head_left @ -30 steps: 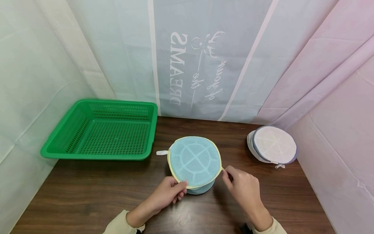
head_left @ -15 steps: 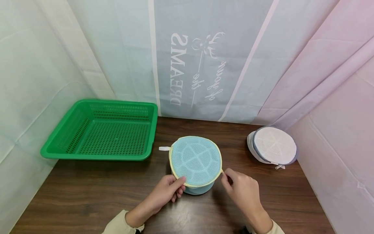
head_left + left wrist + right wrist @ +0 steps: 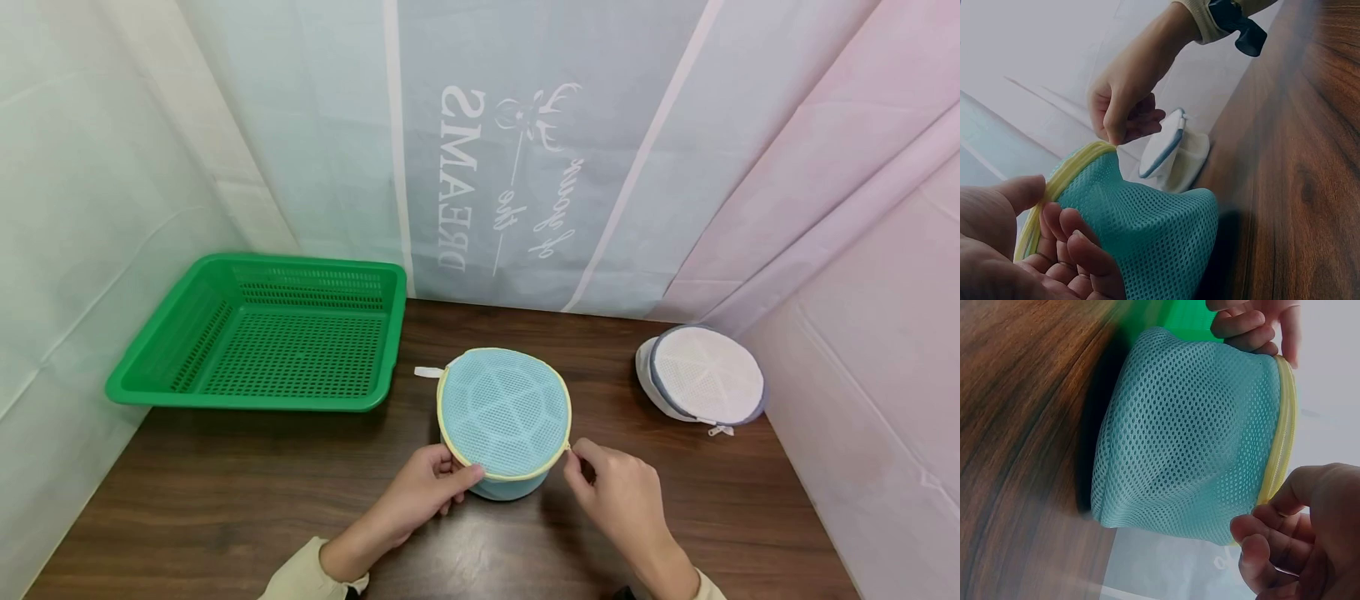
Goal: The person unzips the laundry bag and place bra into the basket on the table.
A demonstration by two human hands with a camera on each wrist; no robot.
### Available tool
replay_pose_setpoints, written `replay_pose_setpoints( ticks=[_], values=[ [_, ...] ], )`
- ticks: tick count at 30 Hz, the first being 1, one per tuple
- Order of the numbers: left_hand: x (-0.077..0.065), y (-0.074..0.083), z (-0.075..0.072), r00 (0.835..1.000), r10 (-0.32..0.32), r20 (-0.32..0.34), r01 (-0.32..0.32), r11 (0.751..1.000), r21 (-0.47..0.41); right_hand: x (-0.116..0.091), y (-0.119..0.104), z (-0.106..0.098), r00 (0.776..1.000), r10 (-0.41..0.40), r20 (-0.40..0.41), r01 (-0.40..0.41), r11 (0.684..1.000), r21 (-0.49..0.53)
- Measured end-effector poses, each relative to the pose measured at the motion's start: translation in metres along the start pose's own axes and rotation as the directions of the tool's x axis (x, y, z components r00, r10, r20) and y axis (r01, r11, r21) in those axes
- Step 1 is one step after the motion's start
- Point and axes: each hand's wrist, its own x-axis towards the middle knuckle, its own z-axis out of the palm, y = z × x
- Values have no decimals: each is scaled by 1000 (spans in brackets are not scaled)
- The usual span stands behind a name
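A round light-blue mesh laundry bag (image 3: 504, 412) with a yellow zippered rim stands on the table, a white loop tab (image 3: 428, 372) sticking out at its left. My left hand (image 3: 431, 492) pinches the front left of the rim, thumb on top and fingers beneath. At the rim's right front edge, my right hand (image 3: 618, 492) pinches the zipper pull between thumb and index finger; the fingertips hide most of the pull. In the right wrist view the bag's mesh side (image 3: 1179, 437) bulges, and the yellow zipper (image 3: 1282, 431) runs between both hands.
On the left of the dark wooden table (image 3: 247, 500) stands a green slotted plastic basket (image 3: 393, 333). A second mesh laundry bag (image 3: 708, 373), white with a blue-grey rim, lies at the right near the curtain. Printed cloth (image 3: 337, 125) hangs along the back.
My right hand has moved slightly toward me along the rim with the zipper pull. The bag has turned a little, its white tab shifting up and right. My left hand still pinches the rim.
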Motion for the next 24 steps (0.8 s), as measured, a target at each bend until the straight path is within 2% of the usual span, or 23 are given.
replay_pose_setpoints(
  ticks=[5,11,18,24],
  values=[
    [0,0,0,999,-17,-37,17,1000,-9,-1,-2,0,1000,-3,1,3,1000,18],
    [0,0,0,999,-29,-46,27,999,-32,-3,-8,-2,1000,-2,15,2,999,54],
    [0,-1,0,998,-32,-48,29,999,-45,-5,-15,-1,998,-64,11,63,993,96],
    [0,-1,-1,999,-10,-50,9,1000,-20,-6,-17,2,992,-120,21,116,983,143]
  ],
)
